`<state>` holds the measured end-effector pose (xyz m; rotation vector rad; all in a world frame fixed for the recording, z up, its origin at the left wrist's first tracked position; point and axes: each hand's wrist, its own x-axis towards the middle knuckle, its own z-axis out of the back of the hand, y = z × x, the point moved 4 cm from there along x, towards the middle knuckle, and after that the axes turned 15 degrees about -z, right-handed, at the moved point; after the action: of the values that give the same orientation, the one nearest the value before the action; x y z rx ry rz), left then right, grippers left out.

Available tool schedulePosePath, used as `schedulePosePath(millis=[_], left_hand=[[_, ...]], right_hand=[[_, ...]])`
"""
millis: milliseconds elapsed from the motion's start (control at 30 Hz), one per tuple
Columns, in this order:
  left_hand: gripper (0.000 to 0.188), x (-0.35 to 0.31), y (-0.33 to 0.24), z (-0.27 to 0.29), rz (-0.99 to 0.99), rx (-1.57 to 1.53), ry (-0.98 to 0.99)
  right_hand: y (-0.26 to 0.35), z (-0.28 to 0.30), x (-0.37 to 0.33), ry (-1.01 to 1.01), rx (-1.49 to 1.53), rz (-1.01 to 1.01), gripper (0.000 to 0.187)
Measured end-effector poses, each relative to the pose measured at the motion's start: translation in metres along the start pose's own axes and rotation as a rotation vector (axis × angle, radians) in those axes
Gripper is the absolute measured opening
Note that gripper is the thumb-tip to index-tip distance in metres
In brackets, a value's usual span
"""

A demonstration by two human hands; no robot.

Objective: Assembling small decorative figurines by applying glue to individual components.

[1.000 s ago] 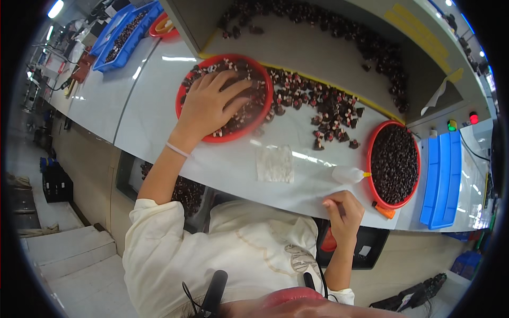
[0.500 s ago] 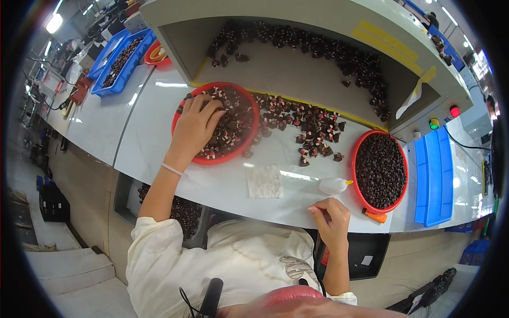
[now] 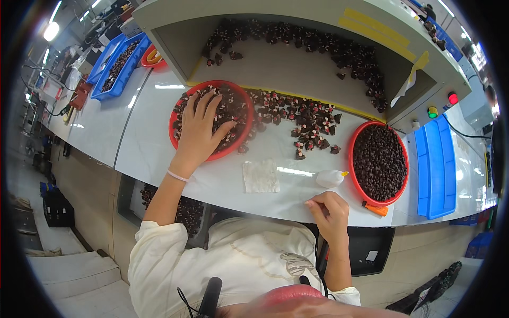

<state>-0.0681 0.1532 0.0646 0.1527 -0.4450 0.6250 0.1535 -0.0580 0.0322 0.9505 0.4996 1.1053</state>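
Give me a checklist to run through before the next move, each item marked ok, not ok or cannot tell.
1. Left hand over the left red bowl: ok, fingers spread.
2. Right hand free of any small piece: cannot tell, its fingers are curled.
3. White bottle near the right hand: ok, just beyond it.
4. Right red bowl stocked: ok, full of small dark pieces.
5. Table free of loose pieces: not ok, many lie beside the left red bowl.
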Motion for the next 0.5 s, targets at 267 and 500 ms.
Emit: schedulePosePath(millis=[267,500], left_hand=[[0.057,-0.006,-0.007,0.001,0.014,0.055,-0.012],[0.046,0.001,-0.007,-0.002,-0.035,0.079,0.034]], right_hand=[[0.0,0.0,-0.005,-0.033,0.009,0.024,0.013],[0.0,0.001,-0.005,-0.006,-0.018,-0.002,0.012]])
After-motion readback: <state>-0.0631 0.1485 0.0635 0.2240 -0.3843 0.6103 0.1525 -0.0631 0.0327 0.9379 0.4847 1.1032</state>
